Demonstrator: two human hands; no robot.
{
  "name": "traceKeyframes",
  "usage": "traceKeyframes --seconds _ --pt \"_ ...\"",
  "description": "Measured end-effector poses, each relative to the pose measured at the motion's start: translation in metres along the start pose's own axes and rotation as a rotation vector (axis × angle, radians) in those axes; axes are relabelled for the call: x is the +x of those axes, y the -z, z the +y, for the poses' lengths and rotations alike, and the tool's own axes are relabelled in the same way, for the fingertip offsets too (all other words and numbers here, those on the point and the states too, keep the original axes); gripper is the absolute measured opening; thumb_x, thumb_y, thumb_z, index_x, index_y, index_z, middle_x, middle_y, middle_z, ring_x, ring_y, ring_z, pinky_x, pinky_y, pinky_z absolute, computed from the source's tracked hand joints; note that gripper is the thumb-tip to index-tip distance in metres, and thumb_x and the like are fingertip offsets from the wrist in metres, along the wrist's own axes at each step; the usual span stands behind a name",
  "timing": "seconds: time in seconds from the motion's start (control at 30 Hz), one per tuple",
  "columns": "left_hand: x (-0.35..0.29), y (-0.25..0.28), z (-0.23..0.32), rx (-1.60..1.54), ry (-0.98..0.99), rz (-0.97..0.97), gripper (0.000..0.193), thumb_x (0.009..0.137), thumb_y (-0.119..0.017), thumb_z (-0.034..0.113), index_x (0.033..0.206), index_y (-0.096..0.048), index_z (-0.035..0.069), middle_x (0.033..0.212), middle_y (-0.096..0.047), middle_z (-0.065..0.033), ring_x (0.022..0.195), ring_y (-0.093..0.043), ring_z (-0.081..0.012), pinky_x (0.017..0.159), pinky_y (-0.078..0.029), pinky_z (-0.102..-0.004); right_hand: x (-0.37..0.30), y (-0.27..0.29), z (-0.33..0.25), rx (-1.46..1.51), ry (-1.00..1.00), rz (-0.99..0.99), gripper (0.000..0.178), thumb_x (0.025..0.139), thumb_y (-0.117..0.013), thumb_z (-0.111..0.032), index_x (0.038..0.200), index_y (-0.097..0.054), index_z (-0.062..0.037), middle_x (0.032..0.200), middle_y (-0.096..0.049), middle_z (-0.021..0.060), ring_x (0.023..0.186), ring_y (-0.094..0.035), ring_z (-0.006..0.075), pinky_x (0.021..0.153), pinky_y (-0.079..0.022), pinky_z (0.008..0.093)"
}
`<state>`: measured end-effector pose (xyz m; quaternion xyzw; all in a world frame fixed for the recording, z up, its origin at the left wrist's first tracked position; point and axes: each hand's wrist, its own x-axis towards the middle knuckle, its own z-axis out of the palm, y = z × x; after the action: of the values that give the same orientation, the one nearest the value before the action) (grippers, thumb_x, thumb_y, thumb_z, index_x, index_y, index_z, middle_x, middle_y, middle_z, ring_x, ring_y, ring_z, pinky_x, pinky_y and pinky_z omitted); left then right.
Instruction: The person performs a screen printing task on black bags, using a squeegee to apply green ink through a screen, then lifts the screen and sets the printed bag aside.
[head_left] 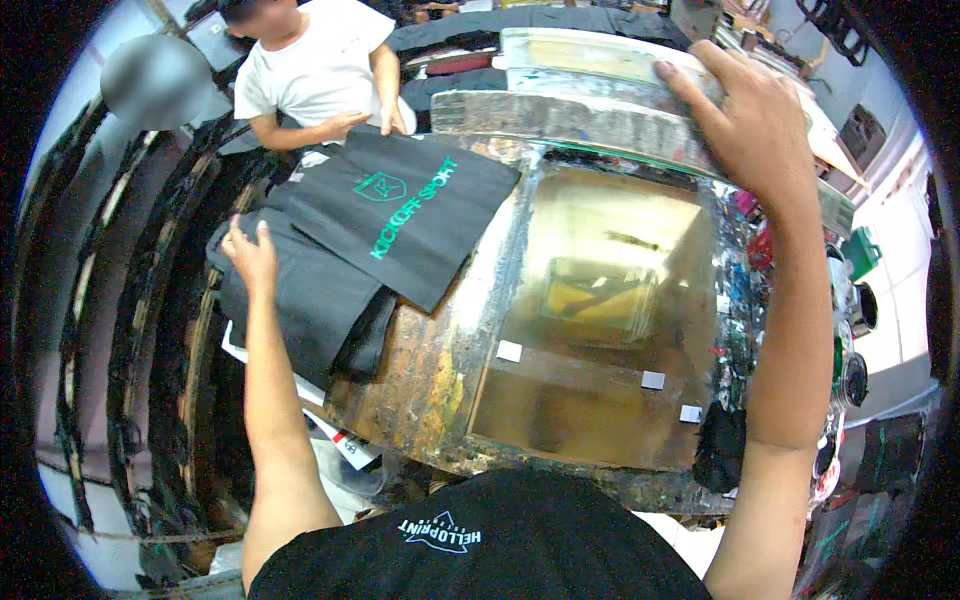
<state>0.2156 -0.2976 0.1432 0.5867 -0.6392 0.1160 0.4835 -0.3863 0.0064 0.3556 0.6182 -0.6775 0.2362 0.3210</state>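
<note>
My left hand [252, 258] rests at the far left edge of a pile of black fabric bags [310, 285], thumb and fingers apart. Overlapping the pile lies a black bag [425, 215] with a green printed emblem and lettering. A co-worker's hands [370, 122] are at its far edge. At the far right, my right hand [755, 120] grips a raised screen-printing frame [570, 120]; its far fingers are partly hidden. Nearer me is a shiny brown printing board [560, 400] with several small white squares stuck on it.
The worktable [410, 370] is worn and paint-stained. A person in a white shirt [320, 70] stands across it. Long dark racks [150, 300] run along the left. Paint containers [855, 375] line the right side, beside a black cloth-like bundle [722, 445].
</note>
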Motion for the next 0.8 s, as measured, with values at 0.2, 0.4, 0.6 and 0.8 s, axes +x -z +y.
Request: traceKeyframes --seconds 0.2,0.4,0.6,0.8 --pt "-0.142 0.094 0.113 0.155 -0.369 -0.429 0.040 0.091 -0.081 0.044 0.097 -0.074 0.005 0.096 -0.073 -0.0134 0.086 -0.071 -0.0334 0.077 -0.057 -0.0435 0.007 -0.006 0.007 -0.016 0.033 -0.001 0.061 0.101 -0.055 -0.059 0.125 -0.071 -0.0043 0.114 -0.073 0.0246 0.110 -0.068 0.0432 0.099 -0.050 0.0520" --pt "-0.168 0.073 0.102 0.571 -0.202 -0.758 0.055 0.085 -0.082 0.051 0.106 -0.069 0.002 0.108 -0.070 -0.0177 0.104 -0.070 -0.0389 0.085 -0.060 -0.0481 0.010 0.010 -0.005 -0.002 -0.106 -0.115 0.059 0.102 -0.056 -0.058 0.124 -0.071 -0.0055 0.115 -0.073 0.0236 0.111 -0.067 0.0443 0.099 -0.049 0.0527" --pt "-0.141 0.073 0.085 0.460 -0.285 -0.850 0.030 0.100 -0.068 0.031 0.107 -0.067 0.001 0.101 -0.075 -0.0234 0.096 -0.074 -0.0400 0.084 -0.060 -0.0502 0.006 0.007 -0.008 0.006 -0.072 -0.092 0.056 0.102 -0.055 -0.058 0.114 -0.071 -0.0055 0.108 -0.073 0.0226 0.105 -0.068 0.0436 0.095 -0.048 0.0515" --pt "-0.138 0.063 0.080 0.472 -0.340 -0.835 0.018 0.101 -0.058 0.018 0.102 -0.066 0.003 0.093 -0.076 -0.0206 0.093 -0.074 -0.0412 0.083 -0.059 -0.0532 0.000 0.007 -0.007 0.017 -0.025 -0.032 0.054 0.102 -0.056 -0.056 0.111 -0.070 -0.0055 0.106 -0.073 0.0213 0.103 -0.067 0.0434 0.095 -0.046 0.0534"
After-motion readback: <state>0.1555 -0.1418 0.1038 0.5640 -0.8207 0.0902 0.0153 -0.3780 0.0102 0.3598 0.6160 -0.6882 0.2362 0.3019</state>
